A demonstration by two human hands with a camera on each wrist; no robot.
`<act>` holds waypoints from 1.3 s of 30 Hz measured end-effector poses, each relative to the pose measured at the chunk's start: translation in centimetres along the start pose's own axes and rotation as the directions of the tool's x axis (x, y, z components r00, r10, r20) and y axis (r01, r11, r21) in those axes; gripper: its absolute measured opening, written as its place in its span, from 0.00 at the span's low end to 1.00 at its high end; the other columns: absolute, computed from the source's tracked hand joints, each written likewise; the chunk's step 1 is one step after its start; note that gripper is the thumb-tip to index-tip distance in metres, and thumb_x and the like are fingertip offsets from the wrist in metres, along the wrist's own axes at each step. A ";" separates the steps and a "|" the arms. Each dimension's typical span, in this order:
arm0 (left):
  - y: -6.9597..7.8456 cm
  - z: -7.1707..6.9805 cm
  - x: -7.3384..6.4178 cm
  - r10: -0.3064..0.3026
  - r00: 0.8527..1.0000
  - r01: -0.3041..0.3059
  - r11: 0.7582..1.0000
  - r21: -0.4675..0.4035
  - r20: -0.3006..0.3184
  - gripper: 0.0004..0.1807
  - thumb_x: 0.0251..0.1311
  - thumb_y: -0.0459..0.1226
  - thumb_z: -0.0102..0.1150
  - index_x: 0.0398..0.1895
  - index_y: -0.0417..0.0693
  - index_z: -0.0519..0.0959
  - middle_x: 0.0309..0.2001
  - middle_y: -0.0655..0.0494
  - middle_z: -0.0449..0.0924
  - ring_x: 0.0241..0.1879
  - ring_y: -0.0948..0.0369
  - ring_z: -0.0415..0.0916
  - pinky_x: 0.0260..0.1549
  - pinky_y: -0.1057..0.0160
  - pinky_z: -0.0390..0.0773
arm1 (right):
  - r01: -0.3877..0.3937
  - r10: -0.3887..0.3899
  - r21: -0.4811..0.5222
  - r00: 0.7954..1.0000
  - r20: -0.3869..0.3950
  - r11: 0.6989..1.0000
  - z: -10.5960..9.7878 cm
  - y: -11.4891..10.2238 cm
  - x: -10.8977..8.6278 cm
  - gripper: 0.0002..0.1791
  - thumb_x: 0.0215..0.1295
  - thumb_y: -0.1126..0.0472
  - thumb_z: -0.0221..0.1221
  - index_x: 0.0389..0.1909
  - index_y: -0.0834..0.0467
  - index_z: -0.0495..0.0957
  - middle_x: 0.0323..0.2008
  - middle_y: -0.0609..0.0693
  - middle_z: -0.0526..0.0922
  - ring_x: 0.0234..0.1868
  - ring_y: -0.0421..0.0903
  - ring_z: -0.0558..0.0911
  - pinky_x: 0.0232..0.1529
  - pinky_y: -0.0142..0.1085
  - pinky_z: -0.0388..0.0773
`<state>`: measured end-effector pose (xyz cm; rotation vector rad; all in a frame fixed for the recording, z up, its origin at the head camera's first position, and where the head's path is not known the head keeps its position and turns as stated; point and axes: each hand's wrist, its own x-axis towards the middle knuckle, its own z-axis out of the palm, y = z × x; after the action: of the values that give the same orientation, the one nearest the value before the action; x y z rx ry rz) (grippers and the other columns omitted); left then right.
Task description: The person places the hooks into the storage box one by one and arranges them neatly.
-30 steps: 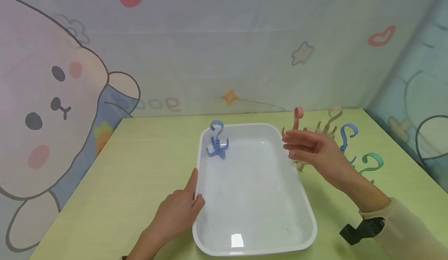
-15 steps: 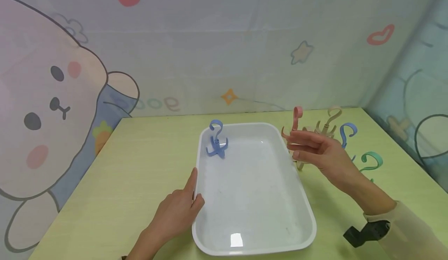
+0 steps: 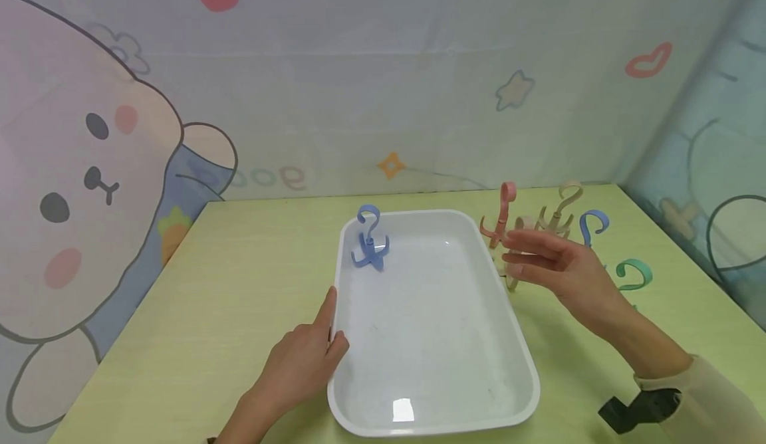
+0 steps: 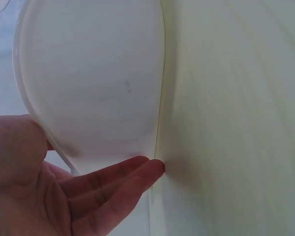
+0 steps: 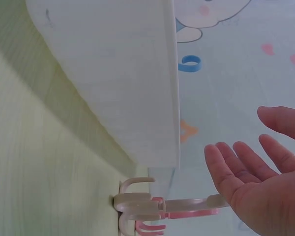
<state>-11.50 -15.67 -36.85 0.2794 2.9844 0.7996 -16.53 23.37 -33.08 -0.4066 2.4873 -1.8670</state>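
right hand [image 3: 565, 271], shifted rightward, hangs loosely uncurled, empty; brushing could topple the beige hook [image 5: 132, 197] beside the tray's [image 3: 437, 324] right edge.

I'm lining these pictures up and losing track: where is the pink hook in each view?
Head: the pink hook, right of centre, beside the far right corner of the white tray.
Left wrist: not in it.
Right wrist: bottom middle, partly behind a beige hook.
Shared landmark: the white tray.
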 end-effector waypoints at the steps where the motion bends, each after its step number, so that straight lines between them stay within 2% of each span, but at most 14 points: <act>1: 0.0 0.0 0.0 0.000 1.000 0.000 1.000 0.000 0.000 0.38 0.73 0.39 0.48 0.85 0.43 0.55 0.19 0.56 0.69 0.23 0.60 0.69 0.25 0.59 0.67 | -0.005 0.005 -0.007 1.000 -0.004 1.000 -0.1 0.1 -0.1 0.29 0.74 0.62 0.65 0.73 0.59 0.73 0.58 0.29 0.85 0.55 0.31 0.87 0.52 0.26 0.82; 4: 0.0 0.0 0.0 0.001 1.000 -0.001 1.000 -0.002 0.000 0.39 0.72 0.39 0.48 0.85 0.43 0.55 0.18 0.56 0.69 0.23 0.60 0.69 0.24 0.60 0.66 | -0.015 0.015 0.001 1.000 -0.011 1.000 -0.4 0.4 -0.4 0.28 0.74 0.62 0.65 0.73 0.55 0.74 0.57 0.30 0.86 0.56 0.31 0.87 0.52 0.26 0.82; 11: 0.0 0.0 0.1 0.001 1.000 0.000 1.000 0.006 -0.017 0.38 0.72 0.40 0.49 0.84 0.42 0.56 0.26 0.51 0.80 0.27 0.59 0.75 0.25 0.58 0.70 | -0.007 0.008 0.032 1.000 -0.023 0.999 -0.9 0.9 -0.8 0.27 0.73 0.64 0.65 0.72 0.55 0.75 0.55 0.32 0.88 0.55 0.29 0.87 0.50 0.27 0.83; 17: -0.1 0.0 0.2 0.000 1.000 0.001 1.000 0.008 -0.012 0.39 0.72 0.40 0.50 0.85 0.43 0.55 0.25 0.53 0.78 0.27 0.59 0.74 0.26 0.57 0.70 | 0.000 0.001 0.026 0.999 -0.039 1.000 -1.3 1.2 -1.2 0.29 0.73 0.65 0.65 0.74 0.56 0.74 0.57 0.30 0.86 0.56 0.29 0.86 0.51 0.26 0.83; 23: -0.1 0.1 0.2 -0.002 1.000 0.002 1.000 0.006 -0.008 0.39 0.72 0.39 0.50 0.85 0.42 0.55 0.24 0.55 0.76 0.26 0.59 0.73 0.26 0.58 0.70 | 0.005 0.000 0.067 0.998 -0.063 0.998 -1.8 1.5 -1.7 0.27 0.72 0.67 0.65 0.70 0.50 0.78 0.56 0.31 0.87 0.55 0.30 0.86 0.51 0.25 0.82; 30: -0.1 0.0 0.3 -0.008 1.000 0.008 1.000 0.001 0.002 0.39 0.72 0.40 0.49 0.85 0.43 0.54 0.23 0.57 0.72 0.23 0.59 0.68 0.25 0.59 0.67 | -0.007 0.008 0.015 0.997 -0.074 1.000 -2.3 1.9 -2.1 0.27 0.73 0.66 0.65 0.70 0.47 0.77 0.55 0.29 0.87 0.55 0.29 0.86 0.50 0.24 0.81; 36: 0.1 0.0 0.2 -0.013 1.000 0.013 1.000 0.005 0.001 0.40 0.72 0.39 0.50 0.85 0.44 0.54 0.24 0.58 0.73 0.24 0.60 0.69 0.25 0.59 0.67 | 0.010 -0.007 0.037 0.997 -0.071 0.999 -2.7 2.3 -2.6 0.28 0.73 0.68 0.63 0.70 0.47 0.77 0.56 0.31 0.87 0.56 0.29 0.86 0.50 0.24 0.82; 39: 0.0 0.0 0.2 -0.011 1.000 0.011 1.000 0.009 -0.001 0.39 0.72 0.39 0.50 0.85 0.44 0.54 0.24 0.58 0.73 0.25 0.59 0.69 0.26 0.59 0.68 | 0.013 -0.013 0.007 0.997 -0.077 1.000 -2.9 2.5 -2.9 0.28 0.73 0.68 0.63 0.71 0.47 0.77 0.56 0.30 0.87 0.55 0.29 0.86 0.50 0.24 0.82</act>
<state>-11.69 -15.59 -36.83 0.2632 2.9884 0.7864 -14.67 27.38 -35.04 -0.3580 2.5315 -1.9324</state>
